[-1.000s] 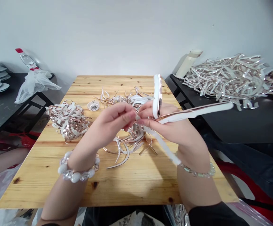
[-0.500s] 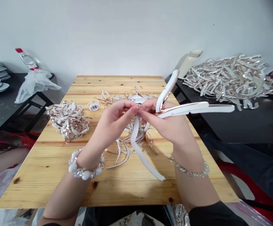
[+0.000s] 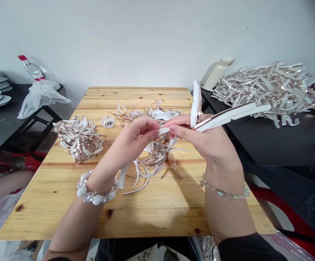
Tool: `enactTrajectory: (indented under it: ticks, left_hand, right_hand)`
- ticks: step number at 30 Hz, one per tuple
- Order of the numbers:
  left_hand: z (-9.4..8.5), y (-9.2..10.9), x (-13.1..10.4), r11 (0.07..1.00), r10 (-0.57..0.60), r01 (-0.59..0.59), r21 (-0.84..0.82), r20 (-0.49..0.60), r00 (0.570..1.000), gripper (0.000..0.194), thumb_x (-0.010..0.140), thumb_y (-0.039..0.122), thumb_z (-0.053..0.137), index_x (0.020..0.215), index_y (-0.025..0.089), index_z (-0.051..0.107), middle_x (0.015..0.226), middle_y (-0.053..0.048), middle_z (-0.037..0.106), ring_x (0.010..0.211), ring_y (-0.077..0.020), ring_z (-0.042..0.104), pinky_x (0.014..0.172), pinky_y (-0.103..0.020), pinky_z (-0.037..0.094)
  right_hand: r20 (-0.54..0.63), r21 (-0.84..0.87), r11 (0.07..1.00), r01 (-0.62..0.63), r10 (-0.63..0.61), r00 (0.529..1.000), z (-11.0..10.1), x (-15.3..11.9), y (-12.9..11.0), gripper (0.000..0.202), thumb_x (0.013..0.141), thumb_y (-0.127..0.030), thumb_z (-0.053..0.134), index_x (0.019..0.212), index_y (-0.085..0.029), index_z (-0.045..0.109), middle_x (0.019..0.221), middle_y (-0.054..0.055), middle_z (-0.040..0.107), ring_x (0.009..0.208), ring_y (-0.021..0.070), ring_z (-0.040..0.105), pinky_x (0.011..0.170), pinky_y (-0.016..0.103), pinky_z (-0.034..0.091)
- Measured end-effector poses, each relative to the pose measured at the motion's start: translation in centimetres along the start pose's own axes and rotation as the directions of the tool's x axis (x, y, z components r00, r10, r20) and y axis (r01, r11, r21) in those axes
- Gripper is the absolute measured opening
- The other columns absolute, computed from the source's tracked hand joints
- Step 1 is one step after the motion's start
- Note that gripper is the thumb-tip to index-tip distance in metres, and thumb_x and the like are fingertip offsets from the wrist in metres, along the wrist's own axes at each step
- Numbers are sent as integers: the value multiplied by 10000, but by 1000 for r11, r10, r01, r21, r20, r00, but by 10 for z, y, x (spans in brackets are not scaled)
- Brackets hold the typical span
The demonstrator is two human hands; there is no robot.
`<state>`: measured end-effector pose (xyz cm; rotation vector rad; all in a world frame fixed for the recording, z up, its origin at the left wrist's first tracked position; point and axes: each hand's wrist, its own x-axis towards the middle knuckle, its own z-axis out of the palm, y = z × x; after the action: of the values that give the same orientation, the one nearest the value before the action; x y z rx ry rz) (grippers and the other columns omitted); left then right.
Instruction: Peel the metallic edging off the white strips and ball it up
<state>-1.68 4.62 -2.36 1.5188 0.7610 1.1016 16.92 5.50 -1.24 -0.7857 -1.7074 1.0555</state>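
Nearest the viewer, at the front part of the wooden table (image 3: 157, 214), both forearms reach in over its edge; a beaded bracelet (image 3: 97, 199) sits on the left wrist and a finer bracelet (image 3: 237, 196) on the right. Above the table's middle, the left hand (image 3: 135, 139) pinches one end of a short exposed length of white strip (image 3: 163, 131) between thumb and curled fingers. The right hand (image 3: 201, 136) grips the other end with thumb and fingertips, and also holds a bundle of bronze-edged strips (image 3: 228, 117) that fans out toward the table's right side, one piece standing nearly upright. A white tail (image 3: 122, 177) shows beside the left wrist, over the table; cannot tell whether it belongs to the pinched piece. Below and behind the hands, a loose tangle of strips (image 3: 156, 156) lies at the table's centre. On the table's left part rests a crumpled heap of shiny scraps (image 3: 80, 139); behind it, a white ring-shaped item (image 3: 108, 122), details too small to read. Off the table's right side, a dark side table (image 3: 271, 145) bears a large strip pile (image 3: 266, 88). Beyond the table's far left corner stand a red-capped bottle (image 3: 32, 67) and a thin plastic bag (image 3: 39, 96).
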Motion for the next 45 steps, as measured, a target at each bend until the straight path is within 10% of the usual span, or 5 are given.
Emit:
enactTrajectory:
  ticks: [16, 25, 38, 45]
  left_hand:
    - [-1, -2, 2, 981, 27, -10, 193, -87, 996, 42, 864, 193, 563, 857, 168, 595, 789, -10, 616, 734, -108, 594, 670, -242, 472]
    - [13, 6, -11, 668, 397, -155, 728, -173, 901, 197, 870, 111, 527, 970, 168, 686, 1002, -55, 711, 939, -163, 645, 844, -295, 514]
    - [20, 12, -11, 993, 105, -86, 81, -269, 957, 190, 849, 209, 628, 1027, 182, 690, 1052, -39, 728, 949, -158, 682, 845, -286, 568]
    - [14, 9, -12, 950, 260, -197, 241, -266, 928, 99, 883, 228, 597, 893, 192, 689, 795, -5, 711, 728, -108, 649, 669, -234, 545]
  right_hand:
    - [-174, -9, 991, -133, 130, 976, 12, 2, -1, 52, 758, -197, 701, 720, -180, 668, 562, -18, 652, 519, 119, 626, 505, 252, 534]
    - [-559, -274, 956, -106, -69, 826, 34, 4, 8, 67, 767, -164, 681, 710, -198, 668, 704, -1, 665, 668, 139, 611, 658, 307, 534]
    - [-411, 98, 992, 75, -28, 911, 49, -4, 3, 48, 804, -242, 685, 763, -217, 686, 673, -17, 626, 552, 108, 565, 507, 262, 503]
    - [-366, 57, 992, 115, -86, 927, 54, -8, -5, 65, 837, -223, 656, 772, -221, 658, 674, -17, 618, 561, 104, 569, 540, 258, 515]
